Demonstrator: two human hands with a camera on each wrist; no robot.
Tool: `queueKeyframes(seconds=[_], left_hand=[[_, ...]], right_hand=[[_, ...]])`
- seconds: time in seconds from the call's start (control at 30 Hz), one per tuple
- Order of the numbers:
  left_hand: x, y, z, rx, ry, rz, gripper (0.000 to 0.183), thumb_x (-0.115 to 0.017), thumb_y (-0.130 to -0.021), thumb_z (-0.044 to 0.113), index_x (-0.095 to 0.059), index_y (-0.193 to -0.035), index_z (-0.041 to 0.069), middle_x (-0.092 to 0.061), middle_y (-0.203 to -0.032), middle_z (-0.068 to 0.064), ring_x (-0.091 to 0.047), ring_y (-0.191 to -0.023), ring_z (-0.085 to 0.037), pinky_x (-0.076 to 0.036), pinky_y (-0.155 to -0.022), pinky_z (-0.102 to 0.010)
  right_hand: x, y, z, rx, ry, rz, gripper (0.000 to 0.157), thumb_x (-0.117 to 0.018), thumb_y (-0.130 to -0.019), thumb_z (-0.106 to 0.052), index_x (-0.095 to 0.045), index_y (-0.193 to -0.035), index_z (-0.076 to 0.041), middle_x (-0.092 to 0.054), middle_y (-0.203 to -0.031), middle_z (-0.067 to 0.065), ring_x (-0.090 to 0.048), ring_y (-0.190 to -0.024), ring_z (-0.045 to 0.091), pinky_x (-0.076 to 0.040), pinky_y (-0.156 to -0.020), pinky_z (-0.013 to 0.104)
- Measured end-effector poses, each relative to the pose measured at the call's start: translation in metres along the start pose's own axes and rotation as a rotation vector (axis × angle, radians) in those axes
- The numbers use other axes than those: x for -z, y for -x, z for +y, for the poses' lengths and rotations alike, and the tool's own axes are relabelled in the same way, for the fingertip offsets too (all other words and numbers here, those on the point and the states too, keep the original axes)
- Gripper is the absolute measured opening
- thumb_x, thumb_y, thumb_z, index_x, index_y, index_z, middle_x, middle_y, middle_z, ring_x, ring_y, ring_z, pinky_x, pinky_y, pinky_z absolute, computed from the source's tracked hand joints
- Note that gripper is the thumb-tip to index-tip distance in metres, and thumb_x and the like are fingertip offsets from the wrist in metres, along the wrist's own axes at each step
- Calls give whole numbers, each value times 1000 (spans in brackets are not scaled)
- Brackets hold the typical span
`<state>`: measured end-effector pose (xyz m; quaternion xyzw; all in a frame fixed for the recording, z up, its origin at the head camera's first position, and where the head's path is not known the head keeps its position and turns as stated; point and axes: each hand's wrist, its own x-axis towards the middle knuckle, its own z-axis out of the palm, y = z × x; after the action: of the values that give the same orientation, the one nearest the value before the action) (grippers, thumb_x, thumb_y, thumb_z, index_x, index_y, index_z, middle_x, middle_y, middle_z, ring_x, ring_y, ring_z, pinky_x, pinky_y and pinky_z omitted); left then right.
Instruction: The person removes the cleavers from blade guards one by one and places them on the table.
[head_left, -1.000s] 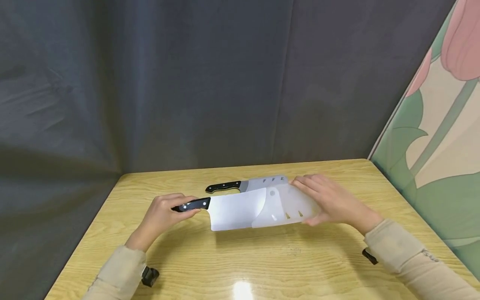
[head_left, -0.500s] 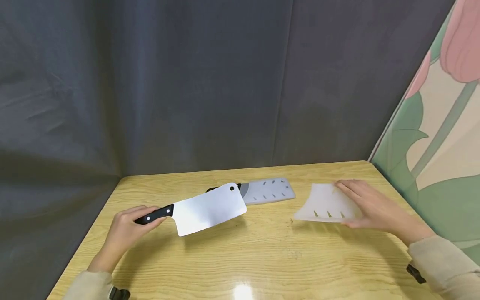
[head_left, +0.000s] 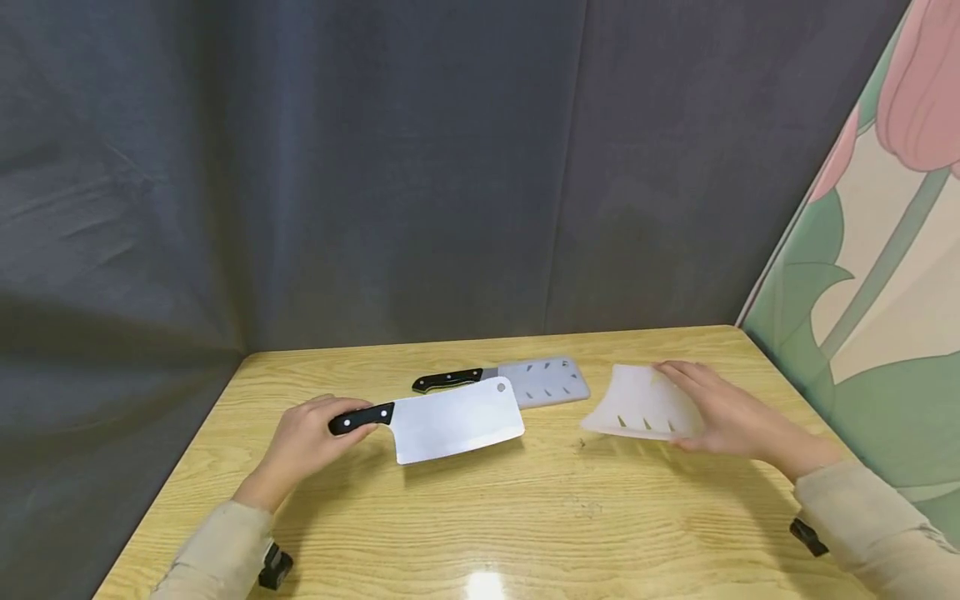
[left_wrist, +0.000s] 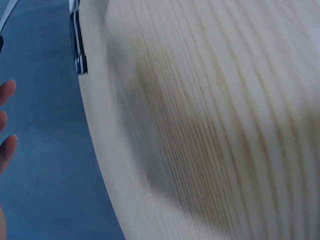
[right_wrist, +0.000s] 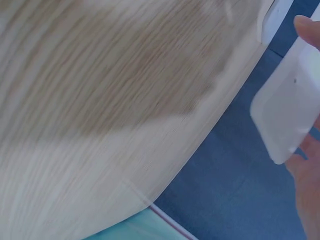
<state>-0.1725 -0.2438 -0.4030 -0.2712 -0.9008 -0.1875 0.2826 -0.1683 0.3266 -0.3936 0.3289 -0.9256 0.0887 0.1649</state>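
My left hand (head_left: pixel 307 435) grips the black handle of a cleaver (head_left: pixel 457 421) in the head view. Its bare metal blade points right, above the table, with a small hole near the upper far corner. At the right, my right hand (head_left: pixel 723 412) holds a translucent white blade cover (head_left: pixel 637 404) by its far end, apart from the cleaver. That cover (right_wrist: pixel 287 105) also shows at the right edge of the right wrist view, between thumb and fingers. In the left wrist view only some fingertips (left_wrist: pixel 7 147) appear at the left edge.
Behind the bare blade, a second cleaver (head_left: pixel 450 379) with a black handle lies on the wooden table (head_left: pixel 525 517), its blade inside a similar cover (head_left: pixel 551 383). A dark curtain (head_left: pixel 405 167) hangs at the back, and a tulip-patterned panel (head_left: pixel 885 333) stands at the right.
The cover came off the cleaver's blade as my hands moved apart. Since then the left hand has brought the cleaver back rightward, and the right hand has shifted slightly left with the cover.
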Motion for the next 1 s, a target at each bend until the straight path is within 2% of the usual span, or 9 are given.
queueKeyframes(seconds=[0.1,0.23,0.37,0.47,0.67,0.9,1.0], left_hand=[[-12,-7,4,-26,15,-17,29,-82,-68,37,-73,-93,26,-65,-79,12,-56,-66,-3,-46,-54,-26],[-26,-13,10,-33,11,-36,28,-80,-68,43,-73,-91,29,-63,-76,13,-54,-64,-2,-43,-52,-24],[-36,-14,14,2,20,-93,26,-78,-70,46,-72,-90,31,-62,-75,14,-51,-62,-1,-41,-51,-22],[-42,-15,15,49,43,-171,27,-77,-71,47,-71,-93,32,-61,-77,15,-48,-62,0,-39,-53,-22],[-52,-19,15,117,78,-310,32,-69,-75,57,-70,-97,35,-63,-83,15,-52,-68,0,-42,-59,-25],[-58,-19,17,139,56,-387,39,-60,-76,65,-70,-97,35,-58,-80,18,-45,-62,-1,-38,-55,-23],[-61,-20,19,132,38,-403,36,-61,-76,64,-70,-94,35,-55,-76,19,-42,-60,-2,-36,-53,-23]], right_hand=[[-4,-4,-2,-32,-26,-45,100,-88,-53,-31,-41,-135,2,-44,-130,17,-44,-115,33,-42,-85,48],[-8,-7,-2,-92,-72,-113,100,-87,-55,-29,-39,-137,1,-43,-132,20,-41,-119,37,-39,-90,54],[-13,-7,0,-154,-104,-202,100,-87,-57,-29,-37,-140,-3,-40,-136,21,-37,-123,41,-34,-95,57],[-19,-6,1,-162,-111,-247,100,-86,-59,-28,-36,-141,-5,-39,-137,20,-36,-124,42,-34,-95,57],[-28,-9,1,-152,-106,-265,98,-86,-58,-29,-37,-141,-6,-40,-138,16,-37,-125,39,-33,-98,56],[-34,-13,4,-88,-58,-236,95,-84,-55,-24,-42,-138,-6,-45,-135,12,-41,-123,35,-33,-97,54],[-35,-16,5,-78,-40,-241,95,-85,-55,-23,-42,-138,-6,-45,-136,13,-41,-123,36,-32,-98,54]])
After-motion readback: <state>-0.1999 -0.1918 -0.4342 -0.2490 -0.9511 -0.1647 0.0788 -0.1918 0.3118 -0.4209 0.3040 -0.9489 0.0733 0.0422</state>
